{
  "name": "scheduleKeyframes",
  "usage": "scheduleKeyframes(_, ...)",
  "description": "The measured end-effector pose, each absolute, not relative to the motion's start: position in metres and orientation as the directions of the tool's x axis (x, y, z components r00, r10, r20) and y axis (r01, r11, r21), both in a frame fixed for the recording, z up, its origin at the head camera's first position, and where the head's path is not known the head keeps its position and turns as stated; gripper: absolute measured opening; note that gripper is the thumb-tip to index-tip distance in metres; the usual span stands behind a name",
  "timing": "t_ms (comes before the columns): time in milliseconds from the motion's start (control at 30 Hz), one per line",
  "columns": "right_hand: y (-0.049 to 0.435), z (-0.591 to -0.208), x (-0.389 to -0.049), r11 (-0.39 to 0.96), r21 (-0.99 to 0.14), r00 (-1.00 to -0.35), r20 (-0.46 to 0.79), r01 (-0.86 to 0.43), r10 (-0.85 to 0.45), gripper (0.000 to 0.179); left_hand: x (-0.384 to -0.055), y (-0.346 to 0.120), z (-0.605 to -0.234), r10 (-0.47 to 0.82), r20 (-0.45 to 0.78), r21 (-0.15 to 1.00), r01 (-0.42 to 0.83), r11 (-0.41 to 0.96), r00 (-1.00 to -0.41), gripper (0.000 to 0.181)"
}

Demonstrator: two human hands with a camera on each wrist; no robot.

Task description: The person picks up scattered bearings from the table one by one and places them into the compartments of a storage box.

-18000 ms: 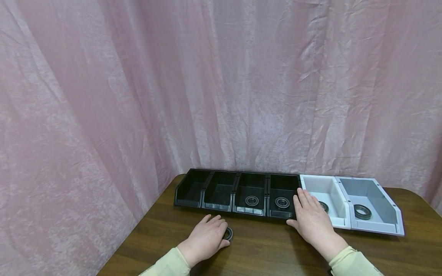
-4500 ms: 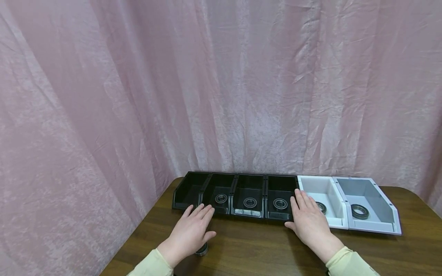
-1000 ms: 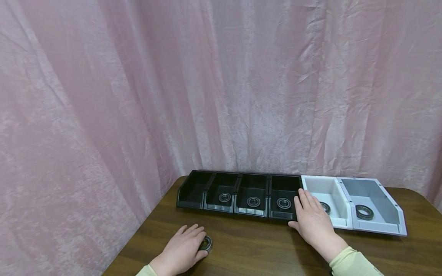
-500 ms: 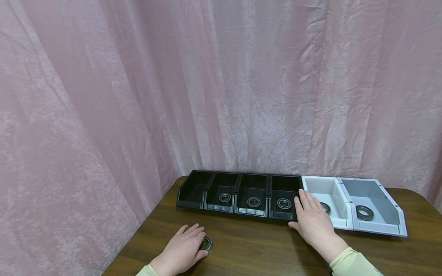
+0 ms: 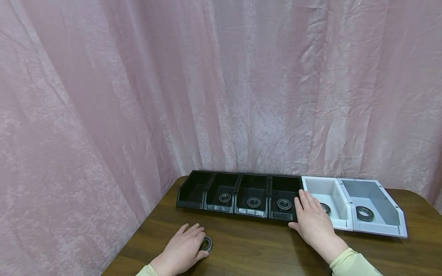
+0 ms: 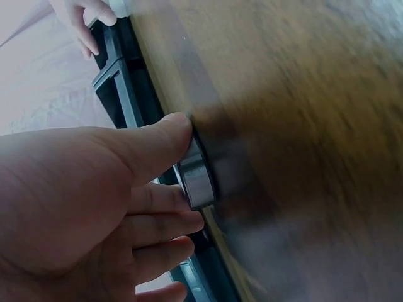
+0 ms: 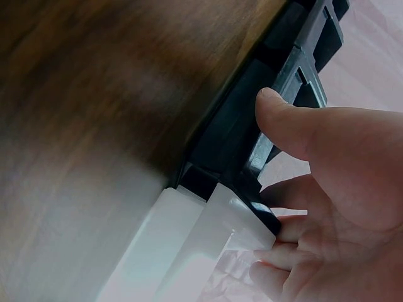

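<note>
My left hand (image 5: 183, 247) is low over the table at the left and pinches a metal ball bearing (image 5: 208, 244) between thumb and fingers. In the left wrist view the bearing's shiny outer rim (image 6: 200, 182) faces the camera, standing at the wood surface. My right hand (image 5: 313, 218) rests at the junction of the rightmost black bin (image 5: 276, 184) and the white bin (image 5: 346, 212), fingers extended in the head view. In the right wrist view its thumb is at the black bin's front edge (image 7: 277, 107). That hand partly hides the bearing (image 5: 325, 208) in the white bin.
Several bins stand in a row along the table's back. The leftmost black bin (image 5: 190, 203) shows no bearing. Three black bins hold one bearing each (image 5: 225, 197), and the grey bin (image 5: 402, 226) holds a larger one (image 5: 365, 214). A pink curtain (image 5: 241, 96) hangs behind.
Since the first frame, a bearing has come into the second black bin from the left. The left hand, 4.5 seconds ago stretched above another bearing, now grips that one. The right hand has stayed put.
</note>
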State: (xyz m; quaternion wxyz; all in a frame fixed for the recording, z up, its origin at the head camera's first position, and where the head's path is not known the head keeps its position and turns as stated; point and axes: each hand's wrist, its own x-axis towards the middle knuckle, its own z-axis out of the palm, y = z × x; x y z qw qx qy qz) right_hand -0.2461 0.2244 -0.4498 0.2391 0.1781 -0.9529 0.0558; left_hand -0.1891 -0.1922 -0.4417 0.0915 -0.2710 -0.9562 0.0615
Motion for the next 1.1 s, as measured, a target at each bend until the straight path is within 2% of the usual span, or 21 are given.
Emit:
scheduleKeyframes(633, 0.228, -0.451, -0.248, 0.935, -0.002, -0.834, 0.452, -0.355, -0.316, 0.083, -0.198, -0.187, -0.437, 0.541, 0.17, -0.179, 0.514, 0.839, -0.824, 0.047)
scheduleKeyframes(1100, 0.226, -0.449, -0.246, 0.937, -0.023, -0.842, 0.446, -0.35, -0.303, 0.082, -0.212, -0.193, -0.406, 0.541, 0.257, -0.178, 0.511, 0.841, -0.801, 0.049)
